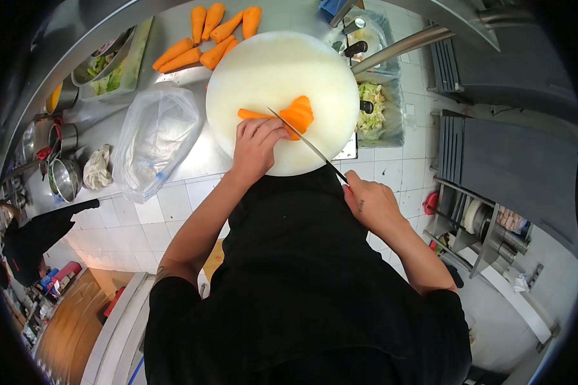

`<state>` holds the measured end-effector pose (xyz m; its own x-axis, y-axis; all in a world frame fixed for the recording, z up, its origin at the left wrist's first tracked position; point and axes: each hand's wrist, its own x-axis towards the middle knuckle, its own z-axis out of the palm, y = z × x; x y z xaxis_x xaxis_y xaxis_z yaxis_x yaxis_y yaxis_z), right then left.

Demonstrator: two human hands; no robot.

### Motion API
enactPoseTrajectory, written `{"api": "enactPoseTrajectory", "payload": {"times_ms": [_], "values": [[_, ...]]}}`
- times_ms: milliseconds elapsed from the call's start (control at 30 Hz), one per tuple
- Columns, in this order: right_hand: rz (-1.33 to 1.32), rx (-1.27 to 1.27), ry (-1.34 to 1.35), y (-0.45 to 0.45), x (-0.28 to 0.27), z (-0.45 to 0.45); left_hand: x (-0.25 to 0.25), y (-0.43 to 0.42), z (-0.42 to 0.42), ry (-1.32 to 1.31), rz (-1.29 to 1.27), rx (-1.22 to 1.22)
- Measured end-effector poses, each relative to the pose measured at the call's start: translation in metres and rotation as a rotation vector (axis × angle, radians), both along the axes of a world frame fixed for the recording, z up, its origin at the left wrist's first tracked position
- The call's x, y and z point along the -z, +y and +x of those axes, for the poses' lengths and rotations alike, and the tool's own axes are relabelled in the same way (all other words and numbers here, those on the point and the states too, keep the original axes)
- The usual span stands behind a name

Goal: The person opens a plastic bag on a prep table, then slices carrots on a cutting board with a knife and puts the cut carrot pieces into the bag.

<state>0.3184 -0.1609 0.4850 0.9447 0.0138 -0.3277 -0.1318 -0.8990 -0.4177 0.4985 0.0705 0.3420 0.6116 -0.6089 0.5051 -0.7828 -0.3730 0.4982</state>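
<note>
The left hand (258,146) presses down on the round white board (282,67), its fingers bunched together and pinning a peeled carrot (249,113) lying there. The narrow end of the carrot sticks out past the fingertips on the left side. The right hand (371,200) is closed around the handle of a long knife (311,147), whose blade slants up and to the left across the board, close beside the left fingers. Thin orange slices (300,114) lie overlapping in a small heap by the blade, toward the right side of the board.

Beyond the board, several whole carrots (198,24) lie in a loose group on the metal table (164,32), some touching. To the left of the board sits a clear plastic bag (160,131), with a crumpled cloth (98,168) farther left. On the right, near the board's edge, a see-through tub (397,136) holds pale green leafy scraps (370,110)
</note>
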Motion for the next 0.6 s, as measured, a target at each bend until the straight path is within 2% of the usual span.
{"api": "enactPoseTrajectory", "payload": {"times_ms": [267,467,600], "values": [[-0.005,-0.022,0.067,-0.006,-0.011,-0.001,-0.003,-0.002,-0.001,0.009,0.006,-0.015],[0.087,-0.014,0.045,0.012,0.068,0.065,-0.003,0.0,0.0,0.014,0.002,-0.021],[0.063,-0.023,0.049,0.009,0.031,0.059,-0.002,-0.002,-0.001,0.038,-0.007,-0.018]]}}
